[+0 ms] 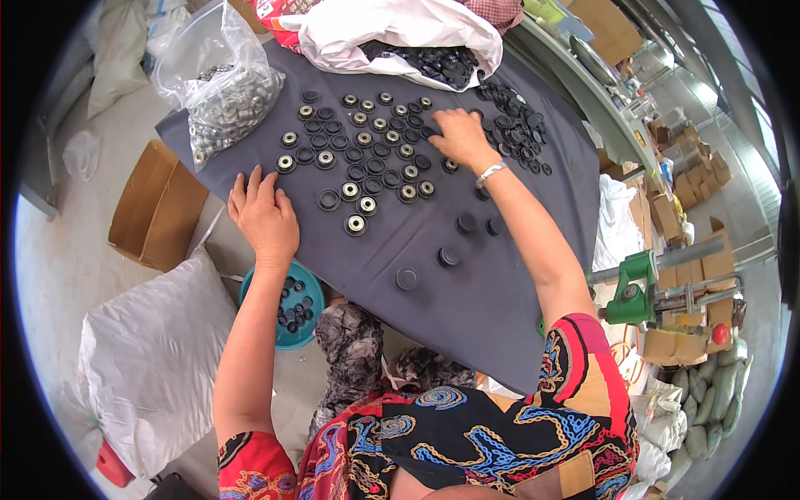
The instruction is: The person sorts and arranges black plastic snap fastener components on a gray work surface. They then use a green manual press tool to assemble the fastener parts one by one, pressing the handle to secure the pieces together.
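Observation:
Over the far right of the dark cloth-covered table [350,271], my right hand [463,137] has its thumb and fingers bent around a black plastic ring [428,132] at the edge of a spread of parts. My left hand [265,218] lies palm down on the table's left edge, fingers apart, holding nothing. Between the hands are many empty black rings [328,199] and others with metal bearings [356,224] seated in them. Several black round pieces [407,278] stand closer to me. Loose black caps [521,137] are heaped right of my right hand.
A clear bag of metal bearings [233,108] sits at the table's far left corner. At the back lies an open white sack [350,33] of black parts. Below left are a cardboard box [158,204], a teal basin [307,336] and a stuffed white sack [158,350]. A green press [631,292] stands right.

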Available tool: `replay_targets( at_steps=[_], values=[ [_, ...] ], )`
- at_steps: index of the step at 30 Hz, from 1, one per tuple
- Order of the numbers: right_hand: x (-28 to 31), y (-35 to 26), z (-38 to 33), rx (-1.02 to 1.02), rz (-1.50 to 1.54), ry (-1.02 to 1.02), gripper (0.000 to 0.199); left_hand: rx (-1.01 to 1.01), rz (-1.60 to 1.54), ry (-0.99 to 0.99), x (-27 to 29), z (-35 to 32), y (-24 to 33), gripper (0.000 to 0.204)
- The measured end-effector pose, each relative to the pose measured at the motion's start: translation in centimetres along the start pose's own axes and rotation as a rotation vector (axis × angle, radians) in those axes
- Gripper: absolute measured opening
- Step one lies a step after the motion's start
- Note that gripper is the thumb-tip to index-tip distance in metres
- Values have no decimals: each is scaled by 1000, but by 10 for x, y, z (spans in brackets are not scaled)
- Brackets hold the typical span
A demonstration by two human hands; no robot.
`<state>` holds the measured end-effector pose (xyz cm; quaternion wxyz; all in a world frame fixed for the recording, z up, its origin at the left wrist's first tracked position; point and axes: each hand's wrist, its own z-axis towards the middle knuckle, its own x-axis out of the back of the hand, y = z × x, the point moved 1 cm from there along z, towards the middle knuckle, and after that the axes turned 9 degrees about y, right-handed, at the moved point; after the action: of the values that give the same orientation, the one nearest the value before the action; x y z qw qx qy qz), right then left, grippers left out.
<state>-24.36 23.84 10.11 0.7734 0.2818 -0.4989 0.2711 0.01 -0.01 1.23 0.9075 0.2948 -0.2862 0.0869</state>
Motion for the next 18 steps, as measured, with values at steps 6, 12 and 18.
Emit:
replay_targets(
  at_steps=[6, 12, 18],
  values=[
    [-18, -4, 9, 37, -5, -90, 25, -4, 0, 6, 0, -2, 1, 27],
    [-12, -2, 0, -98, 343, 91, 29, -5, -4, 14, 1, -2, 0, 26],
    [-8, -5, -12, -272, 524, -28, 31, -4, -16, 10, -1, -2, -1, 27]
  ],
)
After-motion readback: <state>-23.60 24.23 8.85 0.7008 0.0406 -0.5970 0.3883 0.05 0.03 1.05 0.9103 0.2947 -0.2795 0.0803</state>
